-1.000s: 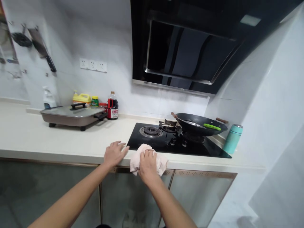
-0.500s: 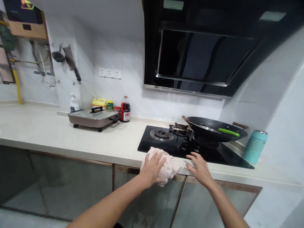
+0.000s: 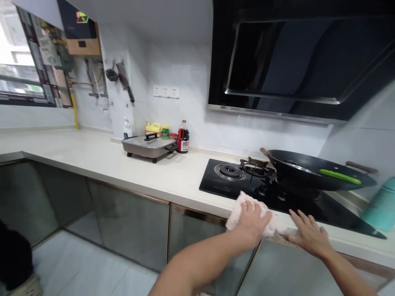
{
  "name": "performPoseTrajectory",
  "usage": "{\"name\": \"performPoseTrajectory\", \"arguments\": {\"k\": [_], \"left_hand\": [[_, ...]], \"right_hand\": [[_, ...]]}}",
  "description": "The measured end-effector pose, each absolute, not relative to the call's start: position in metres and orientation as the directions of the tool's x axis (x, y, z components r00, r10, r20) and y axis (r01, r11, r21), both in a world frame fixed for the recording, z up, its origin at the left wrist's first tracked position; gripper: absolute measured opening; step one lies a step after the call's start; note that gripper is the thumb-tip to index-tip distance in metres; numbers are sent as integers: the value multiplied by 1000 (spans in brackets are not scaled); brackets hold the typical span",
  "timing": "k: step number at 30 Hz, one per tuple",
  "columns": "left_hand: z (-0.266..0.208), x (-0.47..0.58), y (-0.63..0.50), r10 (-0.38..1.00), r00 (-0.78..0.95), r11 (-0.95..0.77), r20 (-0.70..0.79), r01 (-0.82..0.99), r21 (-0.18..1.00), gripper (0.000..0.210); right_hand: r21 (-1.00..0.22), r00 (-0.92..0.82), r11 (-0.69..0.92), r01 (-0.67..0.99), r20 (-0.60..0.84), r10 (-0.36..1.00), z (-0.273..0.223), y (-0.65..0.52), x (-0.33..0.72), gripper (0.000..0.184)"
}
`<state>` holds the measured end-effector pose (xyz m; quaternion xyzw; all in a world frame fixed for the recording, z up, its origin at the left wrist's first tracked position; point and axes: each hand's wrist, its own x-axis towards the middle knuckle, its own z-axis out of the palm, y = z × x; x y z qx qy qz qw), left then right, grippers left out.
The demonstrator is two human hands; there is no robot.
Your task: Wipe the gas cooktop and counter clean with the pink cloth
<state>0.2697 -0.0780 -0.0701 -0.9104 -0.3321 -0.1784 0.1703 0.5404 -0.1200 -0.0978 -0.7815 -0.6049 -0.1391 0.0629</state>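
Note:
My left hand presses on a pale pink cloth, its fingers bent over the bunched fabric. The cloth lies at the front edge of the white countertop, just before the black gas stove. To the right of the cloth, my right hand rests at the counter edge with fingers apart and nothing held. Part of the cloth is hidden under my left hand.
A black wok with a green-handled utensil sits on the right burner. A turquoise flask stands farther right. An electric pan and a sauce bottle stand left. The range hood hangs above; a cleaver hangs on the wall.
The view has turned left, bringing a window and the floor in. My left hand stays on the cloth at the counter edge. My right hand has lowered onto the edge.

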Motion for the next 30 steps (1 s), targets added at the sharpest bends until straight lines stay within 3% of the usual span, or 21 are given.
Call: {"name": "performPoseTrajectory", "arguments": {"k": [4,8,13,16,21,26,30], "left_hand": [[-72,315,-77,517,708,-688,481,678,-258,51],[-65,279,-77,367,785,-758,498,563,-329,64],[-63,183,-64,274,766,-750,581,549,-370,49],[-62,117,-50,349,748,-722,565,598,-347,51],[-51,-12,-31,580,676,-637,455,724,-264,78],[-39,-122,-22,809,429,-392,403,903,-175,94],[-25,-163,-24,881,290,-257,375,957,-138,92]], "right_hand": [[52,243,-272,961,309,919,-103,-116,553,103],[45,235,-263,964,327,916,-105,-116,559,105],[16,198,-220,975,376,905,-109,-117,564,101],[4,189,-208,978,393,900,-112,-117,567,100],[12,180,-200,980,387,904,-114,-118,568,98],[-22,172,-179,984,412,895,-115,-121,564,98],[-21,159,-167,986,450,879,-117,-122,561,98]]}}
